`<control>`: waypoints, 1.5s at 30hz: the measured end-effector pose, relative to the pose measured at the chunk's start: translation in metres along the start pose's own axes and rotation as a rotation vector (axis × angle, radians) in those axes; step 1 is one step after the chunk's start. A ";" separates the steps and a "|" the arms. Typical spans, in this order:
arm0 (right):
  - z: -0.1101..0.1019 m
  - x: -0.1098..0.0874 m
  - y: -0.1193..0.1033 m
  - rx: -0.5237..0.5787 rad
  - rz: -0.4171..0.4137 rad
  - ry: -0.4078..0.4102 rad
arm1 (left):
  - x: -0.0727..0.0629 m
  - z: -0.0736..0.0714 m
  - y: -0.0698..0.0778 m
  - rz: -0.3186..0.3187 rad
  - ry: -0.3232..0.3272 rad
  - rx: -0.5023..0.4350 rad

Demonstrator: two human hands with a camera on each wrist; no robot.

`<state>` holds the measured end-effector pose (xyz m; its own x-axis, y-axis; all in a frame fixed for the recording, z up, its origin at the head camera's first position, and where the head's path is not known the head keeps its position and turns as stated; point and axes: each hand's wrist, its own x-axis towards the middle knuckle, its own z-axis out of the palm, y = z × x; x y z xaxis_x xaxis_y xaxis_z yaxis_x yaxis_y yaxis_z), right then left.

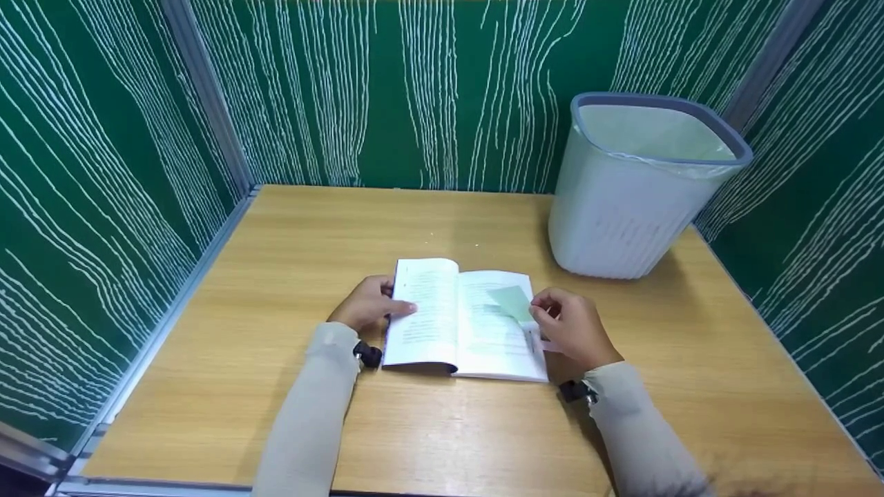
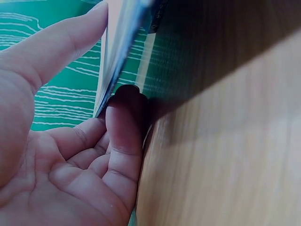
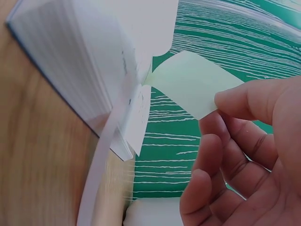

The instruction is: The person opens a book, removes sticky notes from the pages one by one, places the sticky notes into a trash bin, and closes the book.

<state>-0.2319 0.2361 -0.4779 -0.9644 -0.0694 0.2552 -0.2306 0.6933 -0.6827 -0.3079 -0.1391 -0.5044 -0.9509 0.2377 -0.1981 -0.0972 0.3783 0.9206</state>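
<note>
An open book [image 1: 423, 324] lies on the wooden table, its printed pages facing up. My left hand [image 1: 369, 304] grips the book's left edge, thumb on the page and fingers beneath the cover, as the left wrist view shows. Over the right page, my right hand [image 1: 572, 328] pinches a corner of a pale green sticky note [image 3: 193, 84] between thumb and index finger. The note's far end meets the page, and the rest of it lifts away from the paper. A pale pink ribbon [image 3: 101, 155] hangs out from the book's right side.
At the back right of the table [image 1: 324, 228] stands a light grey trash bin [image 1: 615, 214] with a dark rim and a plastic liner. Green panels [image 1: 387, 96] with white wavy lines enclose the back and sides. Tiny white specks dot the table behind the book.
</note>
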 end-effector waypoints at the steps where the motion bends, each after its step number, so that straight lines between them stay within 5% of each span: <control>1: 0.000 0.000 0.001 0.004 -0.006 0.008 | 0.000 0.000 0.000 0.002 -0.001 -0.004; 10: -0.003 -0.002 0.004 0.015 0.035 0.016 | -0.004 0.002 0.001 -0.029 0.003 0.021; 45: -0.054 0.011 -0.018 -0.101 -0.082 0.138 | -0.002 0.000 0.001 -0.016 -0.010 -0.033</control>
<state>-0.2313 0.2614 -0.4256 -0.9143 -0.0349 0.4036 -0.2873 0.7584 -0.5851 -0.3056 -0.1390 -0.5034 -0.9462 0.2409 -0.2162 -0.1222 0.3528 0.9277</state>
